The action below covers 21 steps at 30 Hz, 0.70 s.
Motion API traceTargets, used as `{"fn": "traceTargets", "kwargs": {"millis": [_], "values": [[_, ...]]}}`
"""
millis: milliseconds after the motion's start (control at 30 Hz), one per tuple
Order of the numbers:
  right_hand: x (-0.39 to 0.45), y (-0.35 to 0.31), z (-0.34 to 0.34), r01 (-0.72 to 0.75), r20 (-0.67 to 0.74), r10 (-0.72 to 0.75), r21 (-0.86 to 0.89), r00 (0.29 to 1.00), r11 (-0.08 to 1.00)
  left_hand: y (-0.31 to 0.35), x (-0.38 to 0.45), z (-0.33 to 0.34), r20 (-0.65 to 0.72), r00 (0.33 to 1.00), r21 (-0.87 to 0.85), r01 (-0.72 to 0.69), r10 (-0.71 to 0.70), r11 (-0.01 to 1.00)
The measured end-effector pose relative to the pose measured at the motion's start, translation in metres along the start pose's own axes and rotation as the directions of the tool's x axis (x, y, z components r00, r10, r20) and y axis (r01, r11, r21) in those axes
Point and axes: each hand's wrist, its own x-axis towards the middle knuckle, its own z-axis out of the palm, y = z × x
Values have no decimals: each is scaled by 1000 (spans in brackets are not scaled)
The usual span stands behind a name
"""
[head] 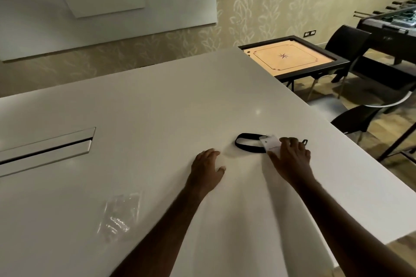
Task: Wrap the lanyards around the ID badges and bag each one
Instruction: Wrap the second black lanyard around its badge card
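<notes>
Hands reach forward over a wide white table (157, 108), seen from the head camera looking down. The right hand (290, 155) lies flat with fingers spread over a white ID badge (269, 143), pressing it to the tabletop — probably to steady it or slide it closer before wrapping starts. Whether the fingers have closed on the card cannot be told; they look open and flat. A black lanyard (245, 145) runs out from the badge in a loose loop to the left, not yet wound round it, and a small dark clip end (304, 141) shows just beyond the right hand's fingers. The left hand (208, 168) rests empty on the table near the loop, fingers loosely curled and apart, seemingly ready to gather the strap. A clear plastic bag (118, 216) lies flat nearer the person, well apart from the badge — likely waiting for the wrapped one.

The tabletop is smooth and glossy, with a long metal cable slot (45, 148) at left. Beyond stand a carrom board (295, 56), dark chairs (351, 42) and a foosball table (391, 22), against leaf-patterned wallpaper (270, 0).
</notes>
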Motion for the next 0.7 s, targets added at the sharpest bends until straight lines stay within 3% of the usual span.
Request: {"fn": "traceTargets", "kwargs": {"millis": [100, 333, 567, 700], "values": [[4, 5, 3, -99, 37, 97, 59, 995, 993, 4, 2, 2, -1, 1000, -7, -5, 5, 1000], [8, -1, -1, -188, 111, 166, 242, 980, 952, 7, 2, -1, -10, 1000, -105, 17, -18, 994], [2, -21, -11, -129, 6, 134, 337, 991, 933, 24, -5, -12, -40, 998, -246, 31, -42, 969], [-7, -43, -17, -113, 5, 130, 528, 992, 842, 37, -9, -15, -14, 995, -375, 83, -95, 923]]}}
